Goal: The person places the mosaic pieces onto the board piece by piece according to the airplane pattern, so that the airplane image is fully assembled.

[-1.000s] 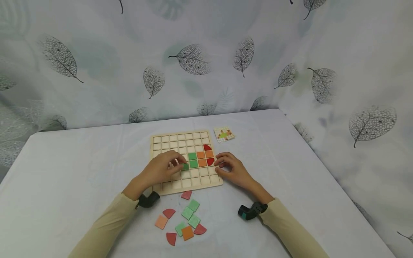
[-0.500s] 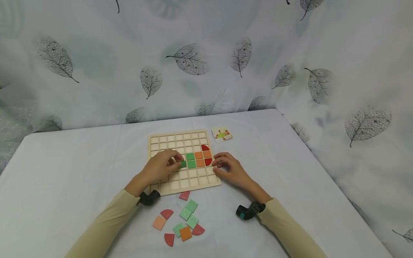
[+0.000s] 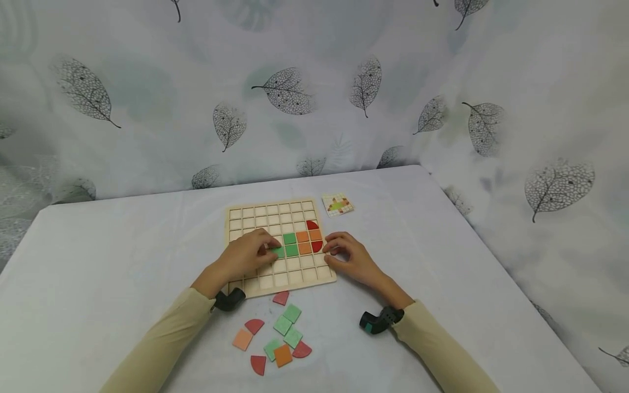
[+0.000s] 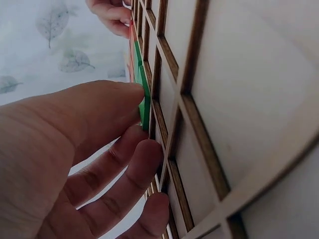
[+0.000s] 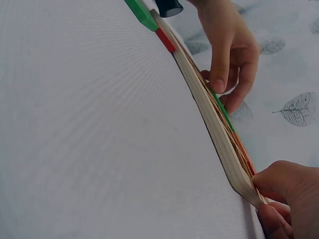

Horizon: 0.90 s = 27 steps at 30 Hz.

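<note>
A wooden grid board [image 3: 267,281] lies on the table with green and orange squares and red quarter-circles in its cells. My left hand [image 3: 248,254] is over its middle, thumb and index finger pinching a green square tile [image 3: 279,251] at a cell beside two other green tiles. In the left wrist view the thumb touches this green tile [image 4: 145,102], and the other fingers curl loosely near the grid. At the board's right edge, my right hand [image 3: 351,258] holds the rim between thumb and fingers, seen also in the right wrist view [image 5: 294,199].
Loose pieces lie in front of the board: several green squares [image 3: 282,325], orange squares [image 3: 283,356] and red quarter-circles [image 3: 302,350]. A small pattern card [image 3: 337,204] sits behind the board's right corner. A leaf-print cloth [image 3: 290,90] hangs behind the white table [image 3: 417,218].
The green tile in my left hand has tipped down from a tilt to nearly flat at its cell. The right hand stays at the board's edge. The head view has shifted slightly.
</note>
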Each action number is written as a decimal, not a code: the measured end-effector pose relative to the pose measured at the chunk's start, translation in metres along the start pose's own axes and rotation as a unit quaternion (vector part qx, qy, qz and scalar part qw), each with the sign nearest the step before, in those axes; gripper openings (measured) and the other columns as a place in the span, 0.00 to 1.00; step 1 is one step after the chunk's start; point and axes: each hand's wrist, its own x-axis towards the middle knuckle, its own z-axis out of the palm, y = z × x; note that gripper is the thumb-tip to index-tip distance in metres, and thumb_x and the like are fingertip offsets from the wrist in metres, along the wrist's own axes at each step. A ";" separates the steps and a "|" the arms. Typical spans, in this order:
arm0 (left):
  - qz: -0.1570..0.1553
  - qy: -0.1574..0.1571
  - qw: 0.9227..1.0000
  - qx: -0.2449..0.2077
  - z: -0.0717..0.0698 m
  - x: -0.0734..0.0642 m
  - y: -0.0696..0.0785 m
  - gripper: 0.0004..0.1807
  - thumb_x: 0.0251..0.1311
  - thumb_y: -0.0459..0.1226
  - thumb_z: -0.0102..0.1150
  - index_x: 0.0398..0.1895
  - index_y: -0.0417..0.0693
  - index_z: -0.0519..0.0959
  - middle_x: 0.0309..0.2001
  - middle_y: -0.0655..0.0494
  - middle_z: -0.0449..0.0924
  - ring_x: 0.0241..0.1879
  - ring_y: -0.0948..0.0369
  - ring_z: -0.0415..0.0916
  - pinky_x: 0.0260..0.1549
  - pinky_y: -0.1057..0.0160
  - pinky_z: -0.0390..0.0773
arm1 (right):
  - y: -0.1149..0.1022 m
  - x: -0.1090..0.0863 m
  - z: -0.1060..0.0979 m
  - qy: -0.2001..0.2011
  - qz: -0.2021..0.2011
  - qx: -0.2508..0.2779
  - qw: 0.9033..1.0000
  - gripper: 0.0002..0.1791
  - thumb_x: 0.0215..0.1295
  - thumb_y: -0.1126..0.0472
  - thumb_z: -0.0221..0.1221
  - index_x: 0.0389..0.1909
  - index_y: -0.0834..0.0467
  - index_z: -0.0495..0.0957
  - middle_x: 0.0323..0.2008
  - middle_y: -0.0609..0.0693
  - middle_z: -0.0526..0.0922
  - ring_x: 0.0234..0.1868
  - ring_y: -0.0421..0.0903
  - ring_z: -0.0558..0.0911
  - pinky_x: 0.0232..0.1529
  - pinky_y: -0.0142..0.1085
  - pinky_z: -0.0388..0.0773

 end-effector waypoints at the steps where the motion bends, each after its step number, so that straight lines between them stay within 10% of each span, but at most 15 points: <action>1: 0.000 -0.001 1.000 0.000 0.000 0.000 0.000 0.12 0.62 0.39 0.64 0.47 0.46 0.83 0.39 0.56 0.77 0.32 0.65 0.70 0.29 0.66 0.70 | 0.005 0.000 0.001 0.001 -0.002 0.000 1.000 0.09 0.60 0.75 0.62 0.41 0.71 0.78 0.55 0.69 0.73 0.48 0.61 0.78 0.51 0.51 0.76; 27: 0.012 0.010 1.000 0.012 0.000 -0.007 0.001 0.09 0.60 0.37 0.65 0.43 0.46 0.84 0.41 0.55 0.78 0.30 0.65 0.71 0.27 0.66 0.70 | 0.022 0.001 0.002 0.004 -0.009 -0.002 1.000 0.08 0.61 0.69 0.64 0.41 0.63 0.81 0.54 0.59 0.75 0.49 0.52 0.79 0.50 0.37 0.78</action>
